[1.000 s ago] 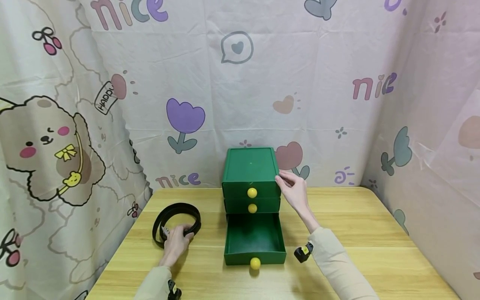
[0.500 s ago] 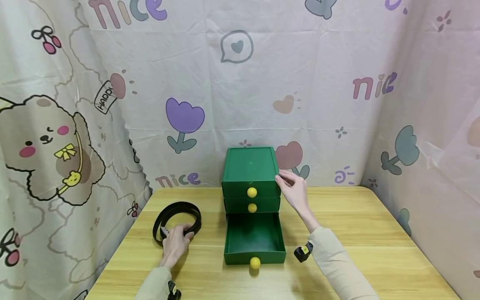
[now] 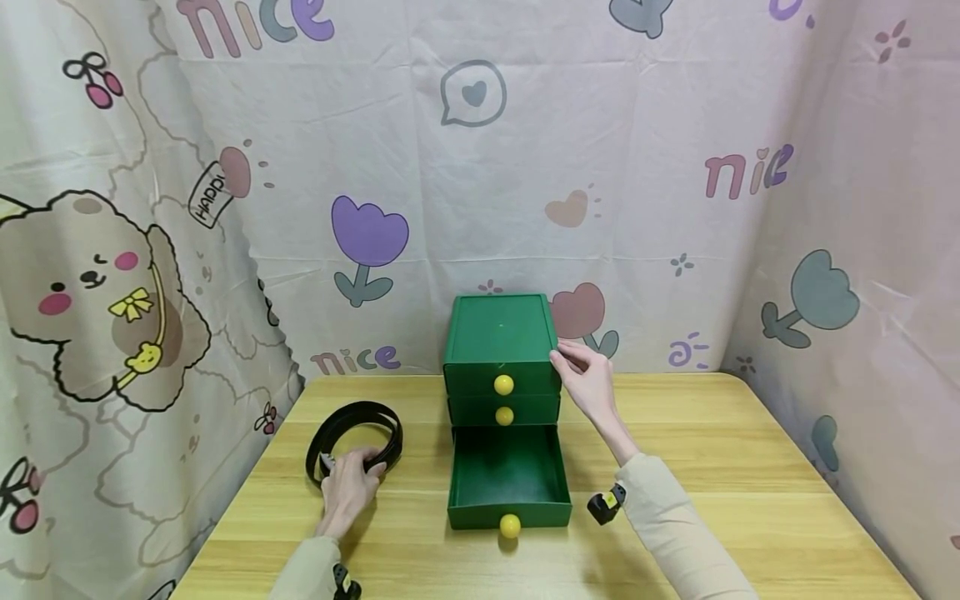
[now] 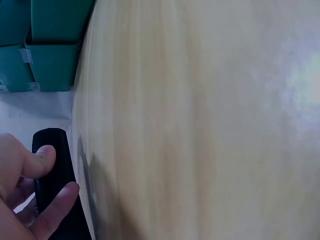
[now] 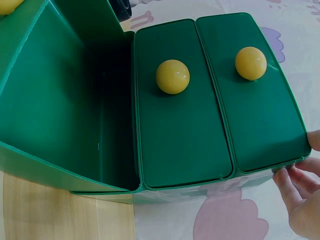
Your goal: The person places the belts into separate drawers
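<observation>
A coiled black belt (image 3: 365,410) with a silvery buckle is on the left of the table. My left hand (image 3: 349,486) grips its near side, thumb and fingers on the black strap (image 4: 52,170) in the left wrist view. In the middle stands a green three-drawer cabinet (image 3: 501,329) with yellow ball knobs. Its bottom drawer (image 3: 510,515) is pulled out and nothing shows inside it; the upper two are closed. My right hand (image 3: 588,379) holds the cabinet's upper right corner, and in the right wrist view the fingertips (image 5: 283,180) press against its side.
A wooden table (image 3: 697,483) bears everything. Printed cloth (image 3: 480,183) hangs behind it and down both sides. The open drawer juts toward the front, its yellow knob (image 3: 510,526) foremost. Dark wrist cameras sit on both sleeves.
The belt has risen very slightly with my left hand. My right hand and the cabinet have stayed where they were, with the bottom drawer out throughout.
</observation>
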The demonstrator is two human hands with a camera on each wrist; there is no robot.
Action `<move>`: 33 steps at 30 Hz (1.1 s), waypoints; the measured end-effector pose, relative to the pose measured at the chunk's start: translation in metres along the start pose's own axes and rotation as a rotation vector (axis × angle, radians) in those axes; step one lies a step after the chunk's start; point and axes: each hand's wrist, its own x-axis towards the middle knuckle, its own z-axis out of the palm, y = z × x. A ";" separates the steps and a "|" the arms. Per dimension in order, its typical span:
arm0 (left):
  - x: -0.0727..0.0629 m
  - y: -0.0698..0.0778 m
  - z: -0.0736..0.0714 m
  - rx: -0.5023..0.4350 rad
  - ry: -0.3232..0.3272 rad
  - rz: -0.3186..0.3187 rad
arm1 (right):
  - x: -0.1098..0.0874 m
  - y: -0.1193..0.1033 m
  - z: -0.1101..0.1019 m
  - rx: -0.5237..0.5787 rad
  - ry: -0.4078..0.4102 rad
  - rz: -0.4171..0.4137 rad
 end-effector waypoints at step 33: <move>0.001 0.031 -0.027 -0.031 0.012 0.071 | 0.003 0.008 -0.002 0.026 -0.002 -0.007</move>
